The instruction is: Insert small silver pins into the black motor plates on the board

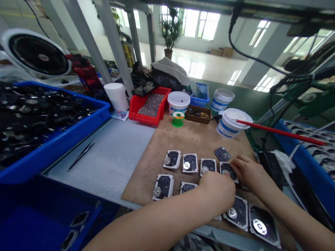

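Note:
Both hands meet at a square housing (225, 167) with a white rim and dark inside, the right end of the back row. My left hand (218, 188) is closed over its near left side; the fingertips are hidden. The fingers of my right hand (242, 169) grip its right edge. Just behind lies a loose dark plate (222, 154) with small metal parts. Similar housings with silver discs, such as one housing (190, 163) and another housing (172, 159), stand to the left. In front are a larger-looking housing (264, 225) and several more, partly covered by my left arm.
Behind the brown mat (146, 157) stand a red bin (146, 118) of small metal parts, a green spool (178, 120), a cardboard tray (198, 115) and white tubs, one tub (230, 125) beside a red rod (282, 131). Tweezers (82, 155) lie left, near a blue crate (96, 113).

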`<state>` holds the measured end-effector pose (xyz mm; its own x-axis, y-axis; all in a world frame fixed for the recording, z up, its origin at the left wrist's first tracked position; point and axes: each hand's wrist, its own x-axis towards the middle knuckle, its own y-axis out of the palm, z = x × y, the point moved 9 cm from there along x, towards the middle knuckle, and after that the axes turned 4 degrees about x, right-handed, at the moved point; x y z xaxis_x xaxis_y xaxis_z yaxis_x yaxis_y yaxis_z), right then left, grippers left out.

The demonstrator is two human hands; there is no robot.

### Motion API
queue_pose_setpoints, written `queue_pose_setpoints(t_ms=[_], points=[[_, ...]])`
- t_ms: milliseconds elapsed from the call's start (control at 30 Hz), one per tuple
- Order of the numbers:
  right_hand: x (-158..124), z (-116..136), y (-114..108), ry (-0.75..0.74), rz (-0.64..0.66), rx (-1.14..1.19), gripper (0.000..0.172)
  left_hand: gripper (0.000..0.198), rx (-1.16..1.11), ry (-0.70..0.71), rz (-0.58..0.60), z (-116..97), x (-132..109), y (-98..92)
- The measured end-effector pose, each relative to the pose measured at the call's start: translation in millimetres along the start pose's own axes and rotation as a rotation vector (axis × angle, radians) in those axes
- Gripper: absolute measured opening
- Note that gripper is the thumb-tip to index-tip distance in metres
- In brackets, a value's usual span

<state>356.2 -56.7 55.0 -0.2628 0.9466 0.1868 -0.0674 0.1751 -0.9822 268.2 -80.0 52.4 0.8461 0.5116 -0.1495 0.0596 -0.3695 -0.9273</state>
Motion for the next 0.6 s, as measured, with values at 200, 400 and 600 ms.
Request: queue_pose_setpoints(t_ms=[200,400,600], points=[[-27,6,-81,0.140,-0.271,0.147,0.025,0.030,-0.546,-0.115,-0.141,19,-4,-13.1],[-52,86,-87,0.040,-0.263,0.250,0.030,0.040,-1.653,-0.341,-0.194,2,-8,16.6],[-47,67,-64,0.092,-0.283,0.261,0.015,0.018,-2.396,-0.427,-0.133,-18,3,41.7]])
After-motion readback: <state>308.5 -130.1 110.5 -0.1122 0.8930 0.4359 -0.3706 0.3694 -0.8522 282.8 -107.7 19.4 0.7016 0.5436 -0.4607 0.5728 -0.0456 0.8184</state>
